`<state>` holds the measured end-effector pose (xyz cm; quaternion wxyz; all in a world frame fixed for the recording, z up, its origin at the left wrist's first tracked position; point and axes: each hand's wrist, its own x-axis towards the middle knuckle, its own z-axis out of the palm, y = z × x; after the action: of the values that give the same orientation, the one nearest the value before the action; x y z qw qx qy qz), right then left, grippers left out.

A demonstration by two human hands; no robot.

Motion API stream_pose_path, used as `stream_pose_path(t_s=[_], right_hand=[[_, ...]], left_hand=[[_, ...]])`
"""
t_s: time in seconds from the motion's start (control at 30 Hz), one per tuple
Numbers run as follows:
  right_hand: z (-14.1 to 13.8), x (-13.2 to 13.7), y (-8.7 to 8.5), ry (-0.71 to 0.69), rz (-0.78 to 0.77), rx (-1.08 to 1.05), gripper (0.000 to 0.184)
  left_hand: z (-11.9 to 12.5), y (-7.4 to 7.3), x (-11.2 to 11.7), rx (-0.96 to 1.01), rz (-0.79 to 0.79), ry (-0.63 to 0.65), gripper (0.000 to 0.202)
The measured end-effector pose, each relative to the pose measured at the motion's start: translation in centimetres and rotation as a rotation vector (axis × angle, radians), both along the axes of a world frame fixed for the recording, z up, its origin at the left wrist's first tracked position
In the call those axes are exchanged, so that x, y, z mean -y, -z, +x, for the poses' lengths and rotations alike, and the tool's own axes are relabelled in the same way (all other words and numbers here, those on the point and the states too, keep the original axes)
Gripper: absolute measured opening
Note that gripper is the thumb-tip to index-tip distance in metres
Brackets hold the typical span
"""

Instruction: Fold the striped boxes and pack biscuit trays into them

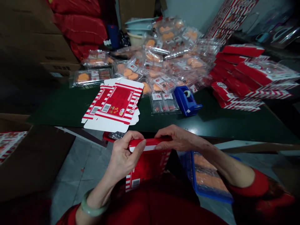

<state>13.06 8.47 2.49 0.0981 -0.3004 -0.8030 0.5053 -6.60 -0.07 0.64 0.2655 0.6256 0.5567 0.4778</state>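
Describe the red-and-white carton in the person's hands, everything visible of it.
The carton looks like thin printed paperboard, glossy red with white stripes along one edge and a small barcode low on a panel. Bare white board shows near the top. It appears partly folded, held upright by its red upper edge between the left hand and right hand, and its lower end reaches down toward the person's red top.

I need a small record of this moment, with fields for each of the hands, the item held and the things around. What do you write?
Left hand: grips one end of a red-and-white carton
Right hand: grips the carton's other end
Left wrist: jade bangle
On green table: flat unfolded carton; blue tape dispenser; clear packs of orange snacks; stacked boxes
Below table: blue tray
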Motion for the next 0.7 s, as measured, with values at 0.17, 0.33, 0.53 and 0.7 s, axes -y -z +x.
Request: stream_pose_path(t_s=[0.17,0.33,0.53,0.7], right_hand=[[-0.4,0.2,0.1,0.005,0.012,-0.048,0.025],[-0.7,0.5,-1.3,-0.054,0.035,-0.111,0.024],[-0.9,0.8,-1.6,-0.122,0.144,0.003,0.030],[-1.1,1.3,-0.6,-0.041,0.333,-0.047,0.027]], left_hand=[[-0.3,-0.1,-1.0,0.036,-0.009,0.047,0.017],[-1.3,-1.1,-1.3,0.127,-0.158,0.195,0.027],[-1.6,0.1,-1.1,0.246,-0.155,0.183,0.025],[-1.1,1.7,-0.4,0.301,0.063,0.093,0.033]])
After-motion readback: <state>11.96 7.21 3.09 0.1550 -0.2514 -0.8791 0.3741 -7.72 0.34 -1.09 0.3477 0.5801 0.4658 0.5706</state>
